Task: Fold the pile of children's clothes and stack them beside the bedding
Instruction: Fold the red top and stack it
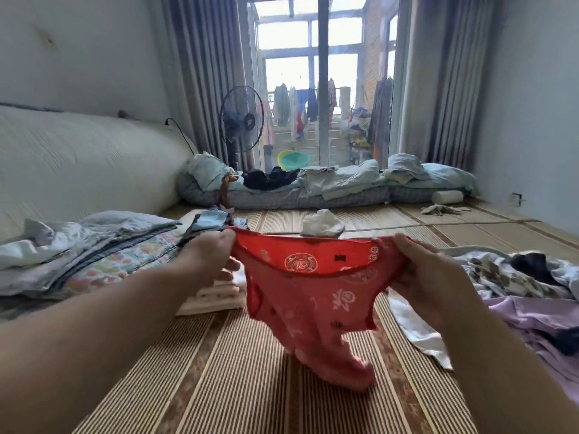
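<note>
Red patterned briefs (313, 296) hang mid-frame above our striped woven mat (238, 371), prints too blurry to read. We pinch the waistband ends with left hand (213, 255) and right hand (419, 270), some fingertips hidden behind the cloth. Waistband runs left to right, crotch droops toward the bottom edge. Thin, limp fabric.

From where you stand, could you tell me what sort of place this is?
Likely a home bedroom: folded bedding on a woven mat, a padded headboard, laundry drying outside.
</note>
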### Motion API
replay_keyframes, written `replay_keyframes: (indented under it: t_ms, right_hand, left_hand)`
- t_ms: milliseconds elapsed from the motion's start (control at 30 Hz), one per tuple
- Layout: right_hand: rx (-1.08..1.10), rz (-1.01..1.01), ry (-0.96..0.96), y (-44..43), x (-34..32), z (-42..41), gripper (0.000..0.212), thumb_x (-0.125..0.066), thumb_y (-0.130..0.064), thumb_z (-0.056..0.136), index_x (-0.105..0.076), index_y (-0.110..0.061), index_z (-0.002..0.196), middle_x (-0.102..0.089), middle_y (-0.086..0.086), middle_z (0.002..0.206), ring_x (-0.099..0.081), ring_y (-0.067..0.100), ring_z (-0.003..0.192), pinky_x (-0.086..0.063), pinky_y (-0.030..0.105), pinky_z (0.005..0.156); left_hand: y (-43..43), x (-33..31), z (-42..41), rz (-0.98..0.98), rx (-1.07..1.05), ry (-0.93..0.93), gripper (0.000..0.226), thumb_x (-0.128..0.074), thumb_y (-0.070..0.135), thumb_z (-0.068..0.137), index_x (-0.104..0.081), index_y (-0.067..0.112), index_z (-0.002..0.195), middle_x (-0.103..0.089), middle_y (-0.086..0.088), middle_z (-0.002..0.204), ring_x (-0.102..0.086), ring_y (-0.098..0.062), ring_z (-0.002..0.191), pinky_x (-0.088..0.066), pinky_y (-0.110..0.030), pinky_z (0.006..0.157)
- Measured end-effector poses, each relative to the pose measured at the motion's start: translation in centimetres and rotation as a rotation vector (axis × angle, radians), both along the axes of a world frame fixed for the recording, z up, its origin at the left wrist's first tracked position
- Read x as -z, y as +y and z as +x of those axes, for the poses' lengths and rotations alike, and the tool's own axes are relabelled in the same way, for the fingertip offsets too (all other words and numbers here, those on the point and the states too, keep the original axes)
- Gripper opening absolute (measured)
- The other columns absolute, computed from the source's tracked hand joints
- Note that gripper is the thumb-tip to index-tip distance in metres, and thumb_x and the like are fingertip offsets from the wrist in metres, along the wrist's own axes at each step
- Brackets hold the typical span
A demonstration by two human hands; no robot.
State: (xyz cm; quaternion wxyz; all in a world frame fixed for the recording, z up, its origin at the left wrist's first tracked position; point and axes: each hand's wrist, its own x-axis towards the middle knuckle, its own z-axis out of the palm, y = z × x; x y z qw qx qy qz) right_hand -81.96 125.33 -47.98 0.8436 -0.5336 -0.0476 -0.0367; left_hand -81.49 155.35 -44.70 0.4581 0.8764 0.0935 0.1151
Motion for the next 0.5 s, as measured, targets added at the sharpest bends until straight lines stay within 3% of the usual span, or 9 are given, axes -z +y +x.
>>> replay_keyframes:
  t_ms: [67, 133, 233, 267, 367, 500]
  right_hand:
    - [-0.013, -0.014, -0.034, 0.9, -2.4, 0.2, 0.014, -0.064, -0.022, 0.084, -0.075, -0.013, 0.079, -0.068, 0.009, 0.072, -0.064, 0.018, 0.06, -0.057, 0.03, 0.056]
    - [-0.027, 0.001, -0.071, 1.6, -5.2, 0.6, 0.015, -0.064, -0.021, 0.082, -0.073, -0.009, 0.087, -0.069, 0.009, 0.075, -0.064, 0.018, 0.062, -0.057, 0.029, 0.056]
    - [-0.043, -0.013, -0.124, 2.1, -9.3, 1.0, 0.013, -0.057, -0.017, 0.091, -0.07, -0.012, 0.092, -0.069, 0.006, 0.079, -0.065, 0.016, 0.061, -0.056, 0.026, 0.055]
    - [-0.046, -0.054, -0.14, 2.3, -10.4, 0.9, 0.013, -0.056, -0.016, 0.092, -0.069, -0.013, 0.093, -0.068, 0.006, 0.079, -0.063, 0.016, 0.06, -0.055, 0.026, 0.055]
    - [0.001, -0.174, -0.167, 2.6, -12.9, 0.4, 0.012, -0.057, -0.009, 0.092, -0.069, -0.011, 0.094, -0.067, 0.006, 0.072, -0.064, 0.016, 0.057, -0.056, 0.03, 0.053]
    - [0.074, -0.258, -0.174, 3.1, -14.5, -0.3, 0.012, -0.062, -0.007, 0.089, -0.067, -0.009, 0.099, -0.069, 0.007, 0.072, -0.066, 0.018, 0.06, -0.06, 0.041, 0.065]
  left_hand:
    - [0.0, -2.9, -0.1, -0.305, 0.025, 0.018, 0.034, -0.042, 0.036, 0.097, -0.062, 0.019, 0.074, -0.07, -0.003, 0.074, -0.065, -0.015, 0.059, -0.042, -0.021, 0.049]
    - [0.0, -5.1, -0.2, -0.473, 0.098, -0.029, 0.032, -0.046, 0.03, 0.095, -0.064, 0.019, 0.071, -0.069, 0.003, 0.07, -0.066, -0.012, 0.061, -0.046, -0.019, 0.057]
    - [0.4, -7.4, -0.6, -0.662, 0.208, -0.06, 0.036, -0.045, 0.02, 0.098, -0.062, 0.018, 0.066, -0.066, 0.006, 0.057, -0.062, -0.005, 0.049, -0.04, -0.012, 0.041]
    - [0.6, -7.8, -0.8, -0.708, 0.235, -0.05, 0.036, -0.044, 0.018, 0.098, -0.061, 0.018, 0.067, -0.064, 0.006, 0.054, -0.061, -0.006, 0.048, -0.041, -0.015, 0.043]
    - [1.1, -8.3, -1.2, -0.688, 0.241, -0.007, 0.037, -0.045, 0.02, 0.098, -0.059, 0.018, 0.064, -0.057, 0.008, 0.048, -0.054, -0.006, 0.047, -0.032, -0.021, 0.056]
    - [2.0, -8.3, -2.0, -0.55, 0.227, 0.061, 0.026, -0.045, 0.029, 0.101, -0.056, 0.02, 0.078, -0.063, 0.007, 0.054, -0.063, -0.007, 0.052, -0.04, -0.017, 0.047]
